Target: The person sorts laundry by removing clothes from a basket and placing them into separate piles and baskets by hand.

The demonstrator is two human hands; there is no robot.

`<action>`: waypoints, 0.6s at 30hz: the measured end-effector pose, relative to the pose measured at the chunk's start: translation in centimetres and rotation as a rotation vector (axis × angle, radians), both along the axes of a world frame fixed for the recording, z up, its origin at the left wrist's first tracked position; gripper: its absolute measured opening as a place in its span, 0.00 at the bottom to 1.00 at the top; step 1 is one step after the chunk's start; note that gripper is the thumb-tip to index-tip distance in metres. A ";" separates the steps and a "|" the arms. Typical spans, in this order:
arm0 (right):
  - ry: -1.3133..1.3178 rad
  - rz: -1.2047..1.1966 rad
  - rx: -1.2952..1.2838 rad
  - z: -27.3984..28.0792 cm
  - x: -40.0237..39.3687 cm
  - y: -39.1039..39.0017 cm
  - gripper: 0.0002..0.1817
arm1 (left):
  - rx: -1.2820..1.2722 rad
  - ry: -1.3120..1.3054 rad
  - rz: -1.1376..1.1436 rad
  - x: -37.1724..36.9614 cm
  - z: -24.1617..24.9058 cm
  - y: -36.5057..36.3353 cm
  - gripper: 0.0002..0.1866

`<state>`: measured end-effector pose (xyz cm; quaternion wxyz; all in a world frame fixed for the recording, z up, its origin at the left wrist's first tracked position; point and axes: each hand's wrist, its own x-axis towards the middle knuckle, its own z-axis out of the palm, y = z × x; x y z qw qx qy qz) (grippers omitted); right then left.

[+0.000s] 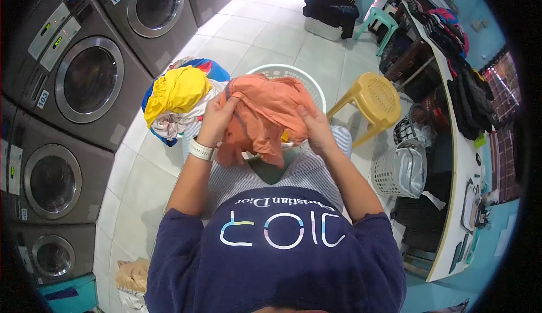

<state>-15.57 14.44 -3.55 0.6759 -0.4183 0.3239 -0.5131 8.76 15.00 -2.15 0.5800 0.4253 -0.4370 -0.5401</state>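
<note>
An orange garment (pixel 268 107) with a dark stripe is bunched in front of my lap, its lower folds hanging down. My left hand (pixel 222 115), with a pale watch at the wrist, grips its left side. On the opposite side, my right hand (pixel 317 131) pinches the cloth with the thumb on top. Behind and below the garment stands a white laundry basket (pixel 307 79), partly covered by it. Left of that is a heap of clothes with a yellow garment (pixel 178 90) on top. The exact shape of the orange garment cannot be made out.
Dark front-loading machines (pixel 90 79) line the left side. A yellow stool (pixel 378 98) stands right of the basket, near another white basket (pixel 398 169). A long table (pixel 446 211) with clothes runs along the right wall. Piled laundry (pixel 333 8) and a green stool (pixel 381 22) are farther back.
</note>
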 end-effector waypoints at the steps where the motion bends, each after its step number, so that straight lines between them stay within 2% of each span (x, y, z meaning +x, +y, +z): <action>1: 0.081 0.017 0.012 0.8 -0.9 -0.2 0.21 | -0.008 -0.085 -0.013 0.7 0.0 0.0 0.16; 2: 0.163 0.032 0.022 1.4 -1.7 -0.5 0.20 | -0.009 -0.085 -0.014 1.4 0.0 0.2 0.16; 4: 0.169 0.005 -0.018 2.4 -3.1 -1.1 0.20 | -0.053 -0.471 -0.158 2.2 0.5 0.9 0.17; 6: 0.176 -0.020 -0.056 3.3 -4.4 -1.0 0.21 | -0.052 -0.437 -0.224 1.8 1.1 1.6 0.20; 8: 0.405 -0.132 -0.248 4.4 -6.0 -0.6 0.22 | -0.214 -0.437 -0.294 0.9 1.6 2.1 0.24; 9: 0.405 -0.134 -0.246 5.0 -6.9 -0.4 0.22 | -0.154 -0.283 -0.365 0.9 2.3 2.4 0.25; 10: 0.431 -0.153 -0.270 5.6 -8.0 -0.2 0.22 | -0.154 -0.283 -0.369 1.1 2.5 2.4 0.25; 12: 0.459 -0.180 -0.290 6.5 -10.5 0.2 0.23 | -0.080 -0.138 -0.297 1.7 3.0 1.7 0.21; 13: 0.366 -0.295 -0.229 6.9 -12.0 0.4 0.22 | -0.097 -0.234 -0.163 1.7 4.1 1.8 0.16; 14: 0.270 -0.409 -0.168 7.4 -13.5 0.6 0.22 | -0.155 -0.223 -0.049 2.2 4.1 1.3 0.14; 15: 0.286 -0.406 -0.188 8.2 -15.6 1.0 0.20 | -0.211 -0.212 0.064 2.6 4.2 0.8 0.12; 16: 0.304 -0.402 -0.207 9.0 -17.7 1.6 0.18 | -0.193 -0.096 0.202 2.4 4.7 0.4 0.10; 18: 0.326 -0.392 -0.186 9.6 -22.1 3.1 0.17 | -0.219 0.093 0.254 2.5 5.6 -0.1 0.09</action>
